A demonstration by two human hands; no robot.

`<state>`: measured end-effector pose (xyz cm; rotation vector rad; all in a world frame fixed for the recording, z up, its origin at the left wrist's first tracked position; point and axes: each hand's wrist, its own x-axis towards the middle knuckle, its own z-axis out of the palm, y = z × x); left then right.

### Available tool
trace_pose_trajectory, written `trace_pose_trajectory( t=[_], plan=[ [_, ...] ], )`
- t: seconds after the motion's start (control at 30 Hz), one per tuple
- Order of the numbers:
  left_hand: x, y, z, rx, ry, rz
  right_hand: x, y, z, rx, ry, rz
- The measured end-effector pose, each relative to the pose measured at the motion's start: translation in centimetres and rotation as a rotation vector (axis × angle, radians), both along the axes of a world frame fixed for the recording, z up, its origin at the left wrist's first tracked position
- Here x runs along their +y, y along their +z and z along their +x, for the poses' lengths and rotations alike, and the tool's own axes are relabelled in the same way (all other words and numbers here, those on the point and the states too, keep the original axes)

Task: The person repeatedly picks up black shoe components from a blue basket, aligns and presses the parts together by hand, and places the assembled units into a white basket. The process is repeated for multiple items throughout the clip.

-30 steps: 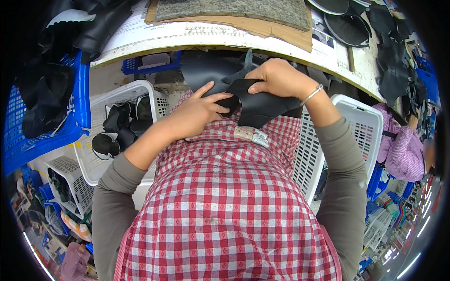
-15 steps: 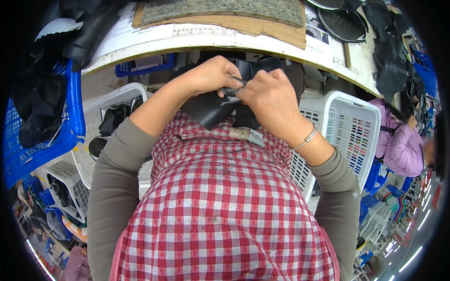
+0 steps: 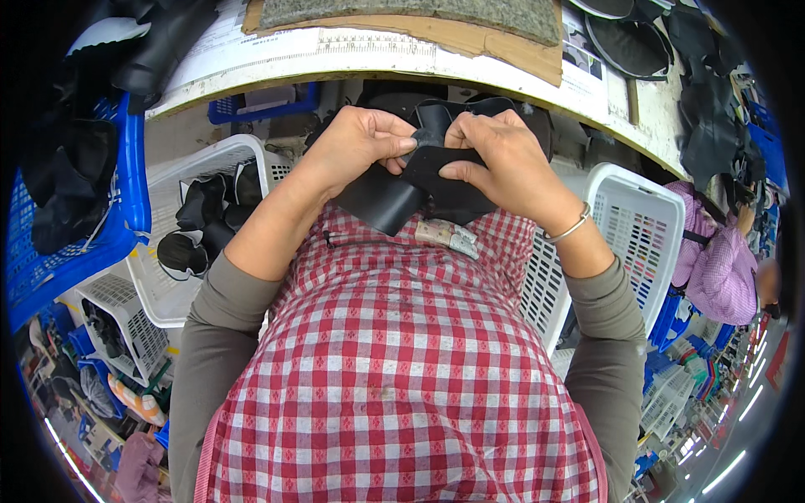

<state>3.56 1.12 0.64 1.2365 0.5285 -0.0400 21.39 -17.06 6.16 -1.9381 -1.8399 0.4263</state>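
A black leather piece [image 3: 381, 199] with smooth, shiny faces and a dull dark underside is held above my lap, close to the table's front edge. At its left edge, my left hand [image 3: 362, 144] pinches it between thumb and fingers. My right hand [image 3: 501, 159] grips the other side, its thumb lying on the dull dark face and its fingers bent over the top. Between the two hands the material is folded, and a small greyish patch shows near the left fingertips. More black leather curls up behind the hands; whether it is the same piece I cannot tell.
Ahead runs a white worktable [image 3: 293, 71] bearing a stone slab [image 3: 411, 15] on cardboard. White baskets stand at the left [image 3: 159, 289] and right [image 3: 633, 243], the left one holding black pieces. A blue crate [image 3: 126, 193] is far left. Another person [image 3: 725, 272] sits at right.
My hands have moved slightly apart, and the leather between them has been turned so more of its dull dark face shows. My left forearm has shifted right, uncovering more of the left basket.
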Motion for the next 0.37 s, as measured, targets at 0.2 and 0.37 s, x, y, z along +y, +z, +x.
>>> trace_pose_trajectory(
  t=[0.2,0.37],
  plan=[
    [-0.8,-0.2,0.0,-0.088,0.032,-0.015,0.2,0.0,0.1,-0.042,-0.061,-0.117],
    [-1.1,-0.2,-0.4,-0.109,0.034,0.011,0.4,0.2,0.1,-0.009,-0.084,-0.163]
  ],
)
